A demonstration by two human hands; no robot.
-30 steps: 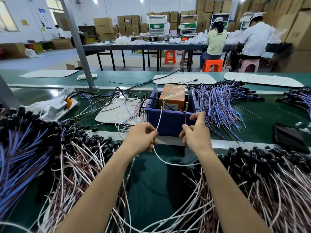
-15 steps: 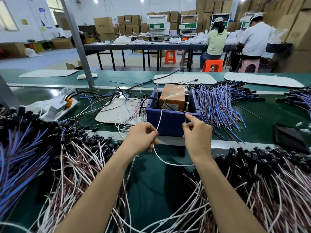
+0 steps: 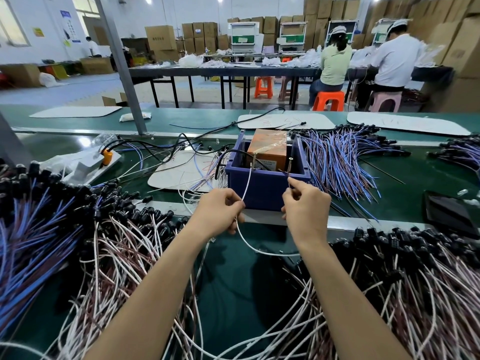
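My left hand (image 3: 219, 213) pinches a thin white wire (image 3: 246, 185) whose upper end reaches a metal post on the front rim of a blue bin (image 3: 262, 190). Below my left hand the same wire loops down and to the right over the green mat. My right hand (image 3: 305, 203) pinches a thin dark wire end just under the second metal post (image 3: 289, 165) at the bin's front right. An orange box (image 3: 268, 148) wrapped in clear film sits inside the bin.
Heaps of white and brown wires with black caps (image 3: 124, 245) lie left and right (image 3: 415, 268) of my arms. Blue-purple wire bundles (image 3: 337, 162) lie beside the bin. A dark tablet (image 3: 449, 214) sits at right, white pads (image 3: 184, 170) behind. Two seated people work at a far table.
My right hand has lowered from the bin's front rim and drawn back slightly, still pinching its wire end. My left hand stays in place on the white wire.
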